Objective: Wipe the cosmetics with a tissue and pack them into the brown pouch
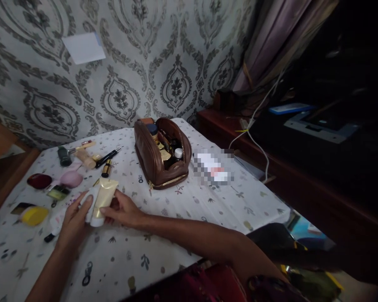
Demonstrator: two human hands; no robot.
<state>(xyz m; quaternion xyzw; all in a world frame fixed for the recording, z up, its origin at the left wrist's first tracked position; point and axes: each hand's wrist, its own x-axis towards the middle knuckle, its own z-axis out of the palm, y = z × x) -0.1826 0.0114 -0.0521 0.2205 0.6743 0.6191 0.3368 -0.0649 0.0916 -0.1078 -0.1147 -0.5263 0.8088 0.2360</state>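
Observation:
Both my hands meet over a pale yellow cosmetic tube [104, 195] with a white cap, lying on the patterned tablecloth [182, 209]. My right hand [122, 208] pinches the tube near its cap. My left hand [74, 218] grips a white tube [90, 200] lying against the yellow one. Behind them stands an open brown leather pouch [154, 161] packed with small bottles and tubes.
Loose cosmetics lie at the left: a yellow round case [34, 215], a pink sponge [71, 179], a dark red compact [39, 180], a black pen-like stick [107, 157], a dark jar [64, 155]. A white packet [212, 167] lies right of the pouch. A dark cabinet [302, 184] with cables stands at right.

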